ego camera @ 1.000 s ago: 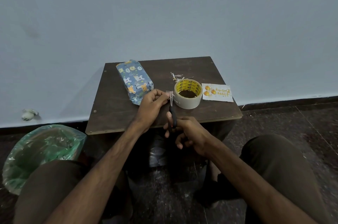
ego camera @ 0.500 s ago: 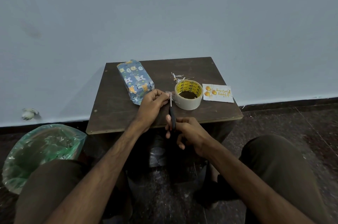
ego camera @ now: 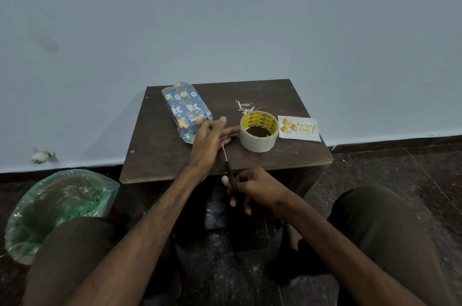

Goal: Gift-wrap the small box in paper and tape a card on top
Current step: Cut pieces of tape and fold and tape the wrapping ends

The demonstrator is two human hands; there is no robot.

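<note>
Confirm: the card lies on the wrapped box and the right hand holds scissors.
No. The head view shows the card on the table right of the tape roll, off the wrapped box. The right hand does hold scissors.

Wrapped box (ego camera: 186, 110): blue animal-print paper, flat, angled, near back-left corner of desk (ego camera: 275, 93). Clear tape roll (ego camera: 259, 141): hole up, mid-desk. White card (ego camera: 298, 128): flat, right edge.

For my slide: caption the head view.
Left hand, fingers straight, beside wrapped box; right hand holds scissors; tape roll and card nearby.
</note>
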